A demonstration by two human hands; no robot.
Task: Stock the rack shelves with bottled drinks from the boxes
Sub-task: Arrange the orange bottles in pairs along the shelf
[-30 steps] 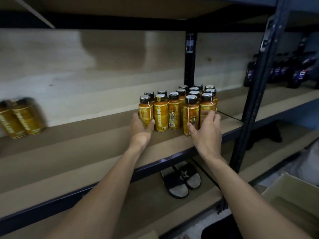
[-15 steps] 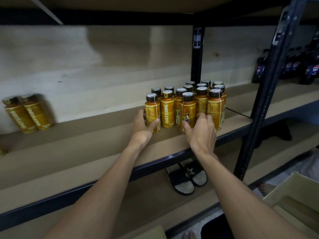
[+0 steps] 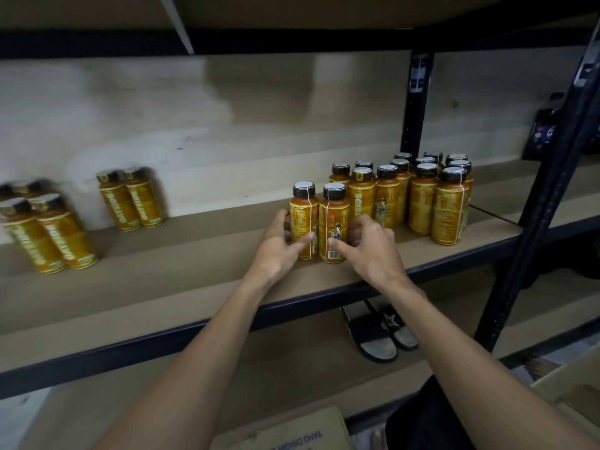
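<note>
Two yellow bottles with black caps stand side by side near the front of the middle shelf (image 3: 194,254). My left hand (image 3: 276,251) grips the left bottle (image 3: 303,219) from its left side, thumb across the front. My right hand (image 3: 370,251) grips the right bottle (image 3: 334,222), thumb on its label and fingers curled behind it. Just to the right stands a cluster of several matching bottles (image 3: 422,196). More of these bottles stand further left: a pair (image 3: 133,198) by the back wall and several (image 3: 48,232) at the left edge.
A dark rack post (image 3: 532,203) rises at the right, with dark bottles (image 3: 545,125) on the neighbouring shelf behind it. Black sandals (image 3: 380,332) lie on the lower shelf. A cardboard box (image 3: 285,430) sits bottom centre, another box (image 3: 574,388) at bottom right.
Both hands have drawn two bottles leftward, away from the cluster, so a gap shows between the pair and the rest. The view has swung left, revealing more bottles there.
</note>
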